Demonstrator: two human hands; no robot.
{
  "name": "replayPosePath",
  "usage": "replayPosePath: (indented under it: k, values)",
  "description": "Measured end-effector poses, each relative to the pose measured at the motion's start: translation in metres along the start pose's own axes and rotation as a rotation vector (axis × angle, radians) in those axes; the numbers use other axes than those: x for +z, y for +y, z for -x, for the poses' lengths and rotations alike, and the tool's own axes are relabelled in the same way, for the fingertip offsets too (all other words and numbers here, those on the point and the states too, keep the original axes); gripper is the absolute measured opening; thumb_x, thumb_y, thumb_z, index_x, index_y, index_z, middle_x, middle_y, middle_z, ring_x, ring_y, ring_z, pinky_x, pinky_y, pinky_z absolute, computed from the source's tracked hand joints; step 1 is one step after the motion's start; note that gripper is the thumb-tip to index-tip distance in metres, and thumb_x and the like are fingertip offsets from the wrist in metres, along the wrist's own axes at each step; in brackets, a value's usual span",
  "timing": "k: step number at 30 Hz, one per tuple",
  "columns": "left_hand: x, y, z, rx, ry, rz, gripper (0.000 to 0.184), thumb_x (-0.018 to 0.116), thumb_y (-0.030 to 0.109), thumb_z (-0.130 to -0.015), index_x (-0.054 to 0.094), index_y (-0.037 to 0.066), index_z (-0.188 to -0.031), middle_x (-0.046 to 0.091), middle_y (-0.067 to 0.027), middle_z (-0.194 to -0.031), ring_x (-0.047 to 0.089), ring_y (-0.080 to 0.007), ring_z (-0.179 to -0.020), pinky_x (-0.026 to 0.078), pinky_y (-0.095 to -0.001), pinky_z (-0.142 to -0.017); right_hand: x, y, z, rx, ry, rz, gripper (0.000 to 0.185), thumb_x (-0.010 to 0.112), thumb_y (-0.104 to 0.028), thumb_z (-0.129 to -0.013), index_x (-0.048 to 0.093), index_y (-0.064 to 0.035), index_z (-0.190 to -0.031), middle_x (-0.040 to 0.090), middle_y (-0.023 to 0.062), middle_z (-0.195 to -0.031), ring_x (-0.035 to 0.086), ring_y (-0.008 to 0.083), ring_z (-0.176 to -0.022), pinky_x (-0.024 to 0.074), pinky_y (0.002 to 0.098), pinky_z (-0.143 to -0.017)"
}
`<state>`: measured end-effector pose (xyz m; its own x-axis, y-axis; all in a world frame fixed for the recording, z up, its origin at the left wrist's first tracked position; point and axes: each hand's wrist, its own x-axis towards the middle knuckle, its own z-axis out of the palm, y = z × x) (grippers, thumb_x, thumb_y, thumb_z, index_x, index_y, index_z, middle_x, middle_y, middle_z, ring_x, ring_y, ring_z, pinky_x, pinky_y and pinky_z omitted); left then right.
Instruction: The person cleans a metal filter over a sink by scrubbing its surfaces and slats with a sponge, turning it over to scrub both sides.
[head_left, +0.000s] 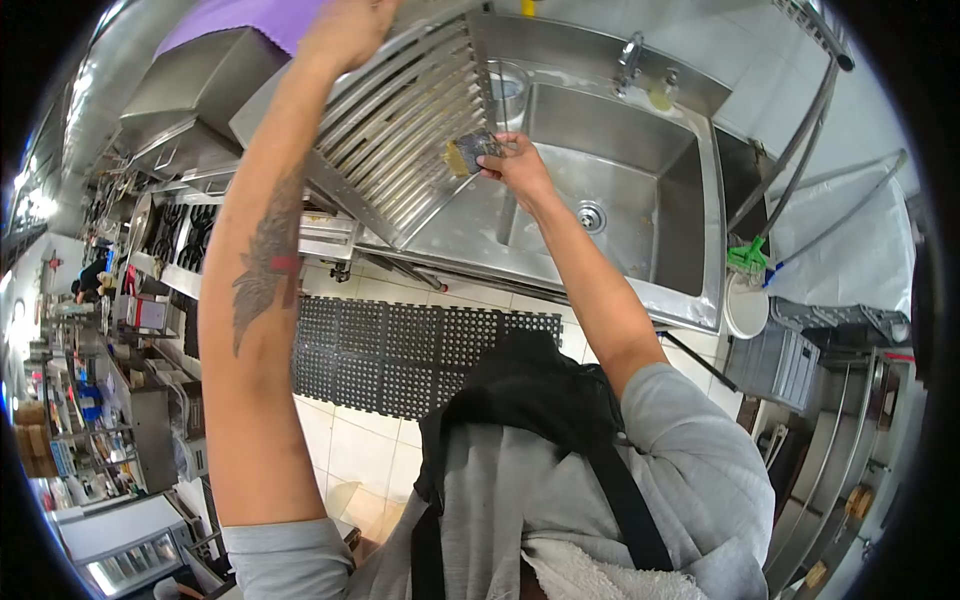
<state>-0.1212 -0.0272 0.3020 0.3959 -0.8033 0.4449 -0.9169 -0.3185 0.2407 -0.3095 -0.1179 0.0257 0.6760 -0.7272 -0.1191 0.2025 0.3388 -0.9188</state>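
A slatted metal baffle filter (400,135) stands tilted over the left side of the sink counter. At the upper edge of the view, my left hand (350,30) is closed on the filter's top edge, its fingertips partly out of frame. My right hand (515,165) grips a scrub sponge (470,154), dark grey with a yellowish side, and presses it near the filter's right edge slats. Beside the filter lies the steel sink basin (610,170), with wet spots and a drain at its bottom.
A clear container (508,90) stands behind the filter, and a soap bottle (664,90) is by the faucet (630,60). A white bucket (746,305) with a green brush (747,256) hangs right of the sink. A black rubber mat (400,350) covers the floor.
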Motion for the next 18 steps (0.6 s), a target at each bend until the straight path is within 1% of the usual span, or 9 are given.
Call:
replayPosePath:
  k: [3,4,10,12,13,15,16,17,18]
  values:
    - [-0.004,-0.003,0.001,0.012,0.007,-0.118,0.056,0.044,0.048,-0.105,0.073,0.000,-0.106,0.069,-0.0308,-0.102,0.066,-0.0491,-0.101,0.050,-0.0532,-0.090,-0.011,-0.007,0.013,0.072,-0.055,0.050,0.050,0.074,0.003,-0.088,0.045,-0.0007,-0.128,0.068,0.0117,-0.107,0.066,0.0150,-0.089,0.0565,0.0280,-0.073]
    - [-0.004,-0.009,-0.009,0.018,-0.048,-0.090,0.063,0.044,0.058,-0.102,0.072,0.003,-0.112,0.072,-0.0255,-0.103,0.066,-0.0447,-0.103,0.049,-0.0471,-0.094,-0.012,-0.010,0.018,0.071,-0.044,0.044,0.050,0.074,0.003,-0.088,0.045,-0.0007,-0.128,0.068,0.0117,-0.107,0.066,0.0150,-0.089,0.0565,0.0280,-0.073]
    - [0.000,-0.012,-0.013,-0.005,-0.036,-0.156,0.061,0.044,0.058,-0.102,0.072,0.006,-0.117,0.072,-0.0241,-0.107,0.065,-0.0446,-0.107,0.048,-0.0472,-0.098,-0.023,-0.001,0.025,0.038,-0.073,-0.002,0.036,0.077,-0.010,-0.091,0.058,-0.0026,-0.121,0.069,0.0064,-0.105,0.065,0.0138,-0.089,0.0529,0.0302,-0.071]
    - [0.002,-0.012,-0.007,0.009,0.010,-0.171,0.057,0.044,0.056,-0.103,0.073,0.008,-0.117,0.072,-0.0226,-0.108,0.066,-0.0435,-0.108,0.048,-0.0469,-0.100,-0.034,0.014,0.029,0.193,-0.093,0.241,0.044,0.083,-0.022,-0.085,0.061,-0.0052,-0.121,0.070,0.0079,-0.107,0.065,0.0175,-0.091,0.0536,0.0364,-0.076]
    - [-0.001,-0.004,-0.003,-0.020,0.004,-0.179,0.058,0.043,0.053,-0.104,0.073,0.004,-0.112,0.070,-0.0275,-0.105,0.066,-0.0464,-0.105,0.049,-0.0503,-0.095,-0.037,0.037,0.027,0.208,-0.095,0.236,0.044,0.083,-0.022,-0.085,0.061,-0.0052,-0.121,0.070,0.0079,-0.107,0.065,0.0175,-0.091,0.0536,0.0364,-0.076]
    - [-0.002,0.005,0.003,-0.066,-0.012,-0.183,0.059,0.042,0.051,-0.105,0.073,0.000,-0.107,0.068,-0.0325,-0.102,0.066,-0.0493,-0.102,0.050,-0.0538,-0.090,-0.040,0.089,0.026,0.154,-0.087,0.854,0.052,0.088,-0.029,-0.075,0.064,-0.0068,-0.116,0.072,0.0133,-0.107,0.069,0.0291,-0.097,0.0557,0.0428,-0.084]
    - [-0.001,0.004,-0.001,-0.064,-0.025,-0.184,0.060,0.042,0.051,-0.105,0.073,0.000,-0.107,0.068,-0.0331,-0.102,0.067,-0.0491,-0.101,0.050,-0.0534,-0.090,-0.029,0.097,0.037,0.113,-0.025,0.894,0.053,0.085,-0.030,-0.072,0.066,-0.0045,-0.114,0.071,0.0162,-0.106,0.069,0.0372,-0.095,0.0549,0.0450,-0.090]
    - [-0.002,0.001,-0.004,-0.068,-0.037,-0.188,0.061,0.042,0.052,-0.105,0.073,0.000,-0.107,0.068,-0.0338,-0.101,0.067,-0.0489,-0.101,0.051,-0.0530,-0.091,-0.025,0.100,0.045,0.120,-0.047,0.904,0.053,0.085,-0.030,-0.072,0.066,-0.0045,-0.114,0.071,0.0162,-0.106,0.069,0.0372,-0.095,0.0549,0.0450,-0.090]
    - [-0.001,-0.002,-0.007,-0.095,-0.058,-0.174,0.062,0.042,0.053,-0.105,0.073,-0.001,-0.104,0.068,-0.0336,-0.100,0.068,-0.0486,-0.100,0.051,-0.0530,-0.090,-0.023,0.110,0.051,-0.131,-0.114,1.189,0.050,0.084,-0.028,-0.073,0.067,-0.0047,-0.113,0.070,0.0162,-0.109,0.068,0.0375,-0.098,0.0545,0.0440,-0.092]
